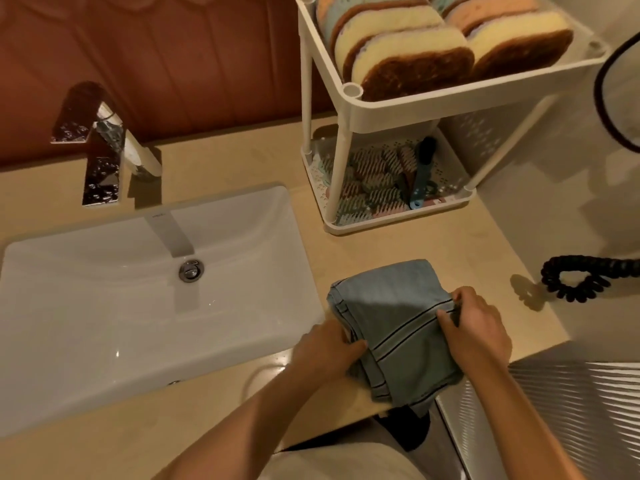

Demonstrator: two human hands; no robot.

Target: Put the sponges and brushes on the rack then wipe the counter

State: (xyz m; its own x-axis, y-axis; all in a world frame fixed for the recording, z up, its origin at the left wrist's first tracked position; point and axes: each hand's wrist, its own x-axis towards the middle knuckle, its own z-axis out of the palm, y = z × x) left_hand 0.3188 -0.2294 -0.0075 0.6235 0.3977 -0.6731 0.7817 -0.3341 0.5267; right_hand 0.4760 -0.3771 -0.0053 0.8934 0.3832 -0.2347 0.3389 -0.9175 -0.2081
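A folded blue-grey cloth (391, 317) with thin dark stripes lies on the beige counter (242, 161) near its front edge, partly hanging over it. My left hand (329, 348) grips the cloth's left folded edge. My right hand (478, 323) pinches its right edge. A white two-tier rack (349, 109) stands at the back right of the counter. Several sponges (412, 60) stand on edge in its top tray. Several brushes (381, 174), one with a blue handle, lie on its bottom tray.
A white sink basin (104, 306) fills the left half of the counter, with a chrome tap (100, 140) behind it. A black coiled cord (575, 278) lies at the right. A round black-rimmed mirror (620, 84) shows at the right edge.
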